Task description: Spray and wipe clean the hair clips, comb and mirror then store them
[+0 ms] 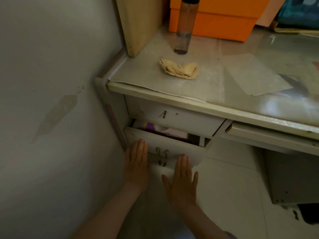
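- The lower drawer [165, 144] in front of you is a worn, pale-painted one, standing slightly open; its front panel tilts toward you and carries a tarnished metal handle [162, 156] at the middle.
- Through the gap at its top you can see pink, purple and white items [155, 129] inside, but they are too hidden to tell which are clips, comb or mirror.
- Your left hand [137, 161] lies flat against the drawer front at its left end, fingers straight and together, pointing up.
- Your right hand [183, 180] is flat as well, fingers straight and close, thumb spread out, its fingertips on the drawer front right of the handle.
- Above it, the upper drawer [174, 116] is closed.
- On the desk top [241, 107] a crumpled yellow cloth [179, 69] lies near the front left corner.
- Just behind the cloth stands a clear spray bottle [183, 30], upright, with a little liquid at the bottom.
- An orange box [219, 23] sits behind the bottle, and a grey wall [51, 83] runs along your left.
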Tool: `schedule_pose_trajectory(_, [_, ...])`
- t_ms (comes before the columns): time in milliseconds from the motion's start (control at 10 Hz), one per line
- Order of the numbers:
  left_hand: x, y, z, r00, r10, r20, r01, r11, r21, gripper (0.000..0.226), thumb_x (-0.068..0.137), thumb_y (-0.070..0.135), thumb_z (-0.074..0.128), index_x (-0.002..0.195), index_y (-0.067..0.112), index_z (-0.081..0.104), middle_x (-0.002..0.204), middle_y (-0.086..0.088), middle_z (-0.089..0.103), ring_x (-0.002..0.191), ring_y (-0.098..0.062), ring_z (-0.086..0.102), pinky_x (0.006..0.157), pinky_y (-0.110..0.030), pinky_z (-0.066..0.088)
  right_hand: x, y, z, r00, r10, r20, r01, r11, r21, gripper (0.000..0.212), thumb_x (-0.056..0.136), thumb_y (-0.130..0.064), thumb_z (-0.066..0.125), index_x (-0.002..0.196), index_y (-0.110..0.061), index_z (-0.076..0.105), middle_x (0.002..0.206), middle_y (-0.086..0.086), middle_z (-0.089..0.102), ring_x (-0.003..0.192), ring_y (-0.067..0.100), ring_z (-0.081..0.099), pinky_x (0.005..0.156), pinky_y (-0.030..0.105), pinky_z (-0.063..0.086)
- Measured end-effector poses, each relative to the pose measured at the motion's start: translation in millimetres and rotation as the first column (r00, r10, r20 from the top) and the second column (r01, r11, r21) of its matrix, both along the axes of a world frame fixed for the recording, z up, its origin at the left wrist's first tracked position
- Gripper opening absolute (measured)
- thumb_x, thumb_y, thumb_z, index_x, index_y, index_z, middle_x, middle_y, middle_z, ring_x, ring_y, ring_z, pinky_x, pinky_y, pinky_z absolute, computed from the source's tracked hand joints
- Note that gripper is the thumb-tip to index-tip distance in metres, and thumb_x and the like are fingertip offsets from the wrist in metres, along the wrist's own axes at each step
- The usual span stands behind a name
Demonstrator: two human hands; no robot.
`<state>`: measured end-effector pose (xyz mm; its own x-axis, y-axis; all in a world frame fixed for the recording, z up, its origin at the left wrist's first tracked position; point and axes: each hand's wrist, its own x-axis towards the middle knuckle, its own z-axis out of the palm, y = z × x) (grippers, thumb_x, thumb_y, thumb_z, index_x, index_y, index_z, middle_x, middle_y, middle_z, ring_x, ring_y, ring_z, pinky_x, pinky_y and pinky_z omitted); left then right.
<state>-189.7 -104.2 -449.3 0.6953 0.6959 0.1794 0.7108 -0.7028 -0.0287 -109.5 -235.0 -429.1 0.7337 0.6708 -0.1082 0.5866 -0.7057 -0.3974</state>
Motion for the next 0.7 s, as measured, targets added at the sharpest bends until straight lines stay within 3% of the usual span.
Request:
schedule_pose_trajectory(100, [4.0, 11.2, 4.3, 0.999, -0.034, -0.006, 0.035, 0.999, 0.032, 0.086, 0.06, 0.026, 0.082, 0.135, 0.003, 0.046, 0.141, -0.012, 0.047, 0.13, -0.031, 0.045, 0.107, -0.045, 0.015, 12.0, 14.9, -8.3, 0.999, 0.034, 0.035, -0.032, 0.998, -0.061, 0.083, 0.09, -0.065, 0.003, 0.148, -0.006, 0.017, 0.155, 0.01, 0.019, 0.142, 0.016, 0.004, 0.11, 0.054, 0.023])
schedule_pose_trajectory(200, [12.3, 21.4, 5.1, 0.998, -0.059, -0.006, 0.059, 0.998, 0.019, 0.088, 0.063, 0.025, 0.079, 0.139, 0.004, 0.041, 0.147, -0.011, 0.04, 0.134, -0.03, 0.04, 0.109, -0.044, 0.012, 29.3, 22.0, -6.5, 0.997, 0.04, 0.065, -0.034, 0.995, -0.094, 0.083, 0.093, -0.061, 0.0, 0.142, -0.004, 0.036, 0.148, 0.013, 0.038, 0.139, 0.024, 0.028, 0.102, 0.056, 0.038])
schedule_pose_trajectory(300, [24.8, 25.4, 4.3, 0.999, -0.048, 0.019, 0.048, 0.999, 0.0, 0.088, 0.064, 0.023, 0.078, 0.141, 0.004, 0.039, 0.148, -0.011, 0.037, 0.136, -0.03, 0.036, 0.11, -0.046, 0.016, 43.9, 27.0, -9.9, 0.993, 0.049, 0.109, -0.034, 0.99, -0.133, 0.083, 0.093, -0.06, 0.002, 0.139, -0.004, 0.042, 0.146, 0.012, 0.043, 0.136, 0.026, 0.037, 0.097, 0.055, 0.041])
schedule_pose_trajectory(400, [31.8, 27.4, 2.3, 0.999, -0.038, 0.015, 0.038, 0.999, -0.015, 0.087, 0.067, 0.025, 0.075, 0.142, 0.005, 0.036, 0.15, -0.01, 0.033, 0.138, -0.029, 0.032, 0.112, -0.047, 0.021, 51.2, 29.6, -12.6, 0.988, 0.07, 0.14, -0.049, 0.988, -0.147, 0.078, 0.086, -0.058, 0.024, 0.139, -0.004, 0.043, 0.145, 0.012, 0.044, 0.134, 0.027, 0.042, 0.097, 0.055, 0.043])
schedule_pose_trajectory(500, [31.3, 27.1, -0.4, 0.999, -0.035, 0.022, 0.035, 0.999, -0.029, 0.09, 0.065, 0.022, 0.075, 0.143, 0.005, 0.034, 0.152, -0.01, 0.031, 0.139, -0.029, 0.03, 0.114, -0.044, 0.017, 52.1, 27.2, -16.8, 0.98, 0.104, 0.167, -0.082, 0.988, -0.132, 0.078, 0.083, -0.056, 0.029, 0.14, -0.004, 0.039, 0.146, 0.013, 0.043, 0.133, 0.028, 0.042, 0.099, 0.055, 0.041])
schedule_pose_trajectory(600, [30.4, 25.2, 1.4, 0.998, -0.034, 0.056, 0.034, 0.999, -0.003, 0.087, 0.071, 0.024, 0.071, 0.145, 0.005, 0.03, 0.153, -0.009, 0.027, 0.141, -0.025, 0.022, 0.111, -0.041, 0.018, 55.2, 25.0, -19.5, 0.974, 0.115, 0.193, -0.094, 0.989, -0.114, 0.077, 0.09, -0.058, 0.019, 0.141, -0.004, 0.038, 0.147, 0.014, 0.041, 0.135, 0.028, 0.039, 0.102, 0.054, 0.038])
schedule_pose_trajectory(700, [25.1, 19.7, 7.8, 0.997, -0.036, 0.066, 0.036, 0.999, 0.01, 0.075, 0.081, 0.031, 0.056, 0.146, 0.007, 0.026, 0.153, -0.009, 0.027, 0.14, -0.026, 0.028, 0.114, -0.038, 0.006, 54.6, 23.4, -22.7, 0.974, 0.114, 0.196, -0.107, 0.993, -0.049, 0.08, 0.095, -0.057, 0.0, 0.144, -0.004, 0.035, 0.15, 0.013, 0.035, 0.139, 0.025, 0.028, 0.11, 0.051, 0.029])
